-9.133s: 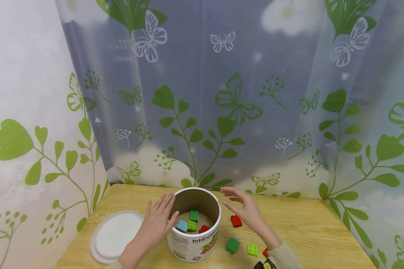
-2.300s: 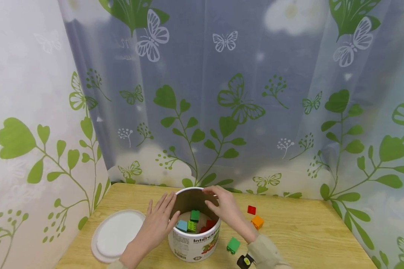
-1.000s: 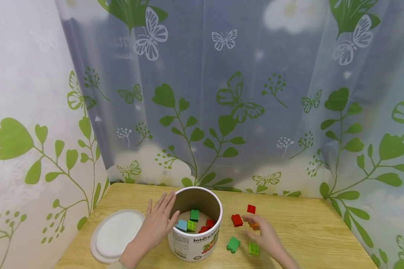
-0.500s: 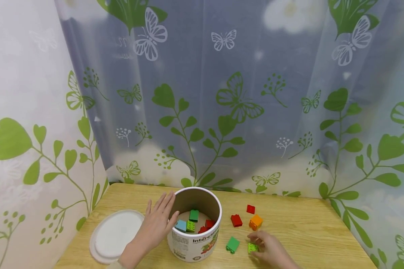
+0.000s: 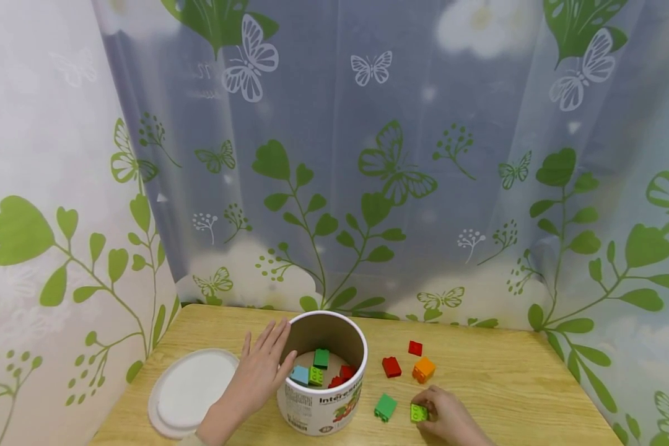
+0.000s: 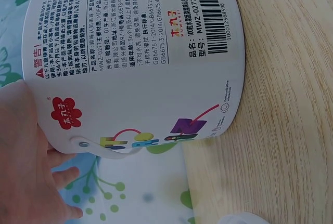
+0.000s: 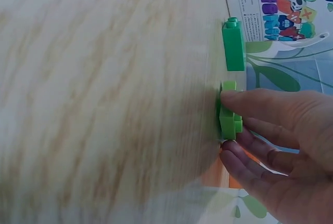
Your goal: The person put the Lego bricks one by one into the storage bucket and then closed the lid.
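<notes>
My left hand (image 5: 256, 371) rests with straight fingers on the left rim of a white round bucket (image 5: 301, 418). The bucket's printed wall (image 6: 140, 94) and handle fill much of the left wrist view. On the table to the right, my right hand (image 5: 450, 414) pinches a lime green toy brick (image 5: 418, 413) by its sides. In the right wrist view the thumb lies over this lime brick (image 7: 229, 122), with curled fingers behind it. Inside the bucket lie a green brick (image 5: 321, 358), a light blue brick (image 5: 299, 375), another lime brick (image 5: 315, 376) and red bricks (image 5: 347, 372).
A green brick (image 5: 386, 407) stands between the bucket and my right hand. Farther back are an orange brick (image 5: 424, 370), a red brick (image 5: 391, 367) and a smaller flat red brick (image 5: 415, 348). Left of the bucket lies its white lid (image 5: 195, 387).
The right hand came away from the bucket opening, moved right and down to the lime brick, and its fingers closed on it. Red in the bucket has increased since the first frame. Left hand unmoved.
</notes>
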Demonstrator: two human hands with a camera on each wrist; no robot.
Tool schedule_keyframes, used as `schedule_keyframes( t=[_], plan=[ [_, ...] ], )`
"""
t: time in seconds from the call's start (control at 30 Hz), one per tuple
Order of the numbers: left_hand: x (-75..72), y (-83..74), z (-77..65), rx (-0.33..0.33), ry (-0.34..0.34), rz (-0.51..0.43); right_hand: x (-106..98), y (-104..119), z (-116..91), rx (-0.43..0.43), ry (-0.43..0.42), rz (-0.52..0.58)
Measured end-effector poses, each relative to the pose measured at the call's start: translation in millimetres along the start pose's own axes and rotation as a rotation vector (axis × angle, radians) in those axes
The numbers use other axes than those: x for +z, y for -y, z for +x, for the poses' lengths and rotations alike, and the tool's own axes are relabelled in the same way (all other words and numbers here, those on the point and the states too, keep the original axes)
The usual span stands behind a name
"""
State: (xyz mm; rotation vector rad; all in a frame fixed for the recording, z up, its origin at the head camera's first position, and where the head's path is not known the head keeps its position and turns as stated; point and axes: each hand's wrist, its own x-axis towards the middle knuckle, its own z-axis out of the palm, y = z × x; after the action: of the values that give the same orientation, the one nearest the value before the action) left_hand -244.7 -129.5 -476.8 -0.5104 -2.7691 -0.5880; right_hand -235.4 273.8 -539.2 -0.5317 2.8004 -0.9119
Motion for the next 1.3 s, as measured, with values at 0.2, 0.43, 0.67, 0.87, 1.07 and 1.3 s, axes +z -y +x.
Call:
schedule_keyframes(
  t=[0.2, 0.43, 0.67, 0.87, 1.07, 1.3],
  plan=[
    [-0.2, -0.8, 0.0, 0.002, -0.006, -0.005, -6, 8, 2, 0.012, -0.061, -0.009],
    [-0.5, -0.6, -0.7, 0.004, -0.012, -0.004, -26, 24, 7, -0.026, -0.14, 0.007],
    [0.4, 0.6, -0.1, 0.007, -0.012, -0.005, -44, 36, 12, -0.047, -0.192, 0.019],
    [-0.2, -0.1, -0.2, 0.001, -0.001, -0.013, -53, 45, 16, -0.046, -0.23, 0.01],
    [-0.5, -0.8, 0.1, -0.003, 0.008, -0.009, -60, 52, 19, -0.042, -0.262, -0.006],
    [0.5, 0.5, 0.3, -0.007, 0.01, -0.003, -68, 60, 25, -0.035, -0.29, -0.033]
  ],
)
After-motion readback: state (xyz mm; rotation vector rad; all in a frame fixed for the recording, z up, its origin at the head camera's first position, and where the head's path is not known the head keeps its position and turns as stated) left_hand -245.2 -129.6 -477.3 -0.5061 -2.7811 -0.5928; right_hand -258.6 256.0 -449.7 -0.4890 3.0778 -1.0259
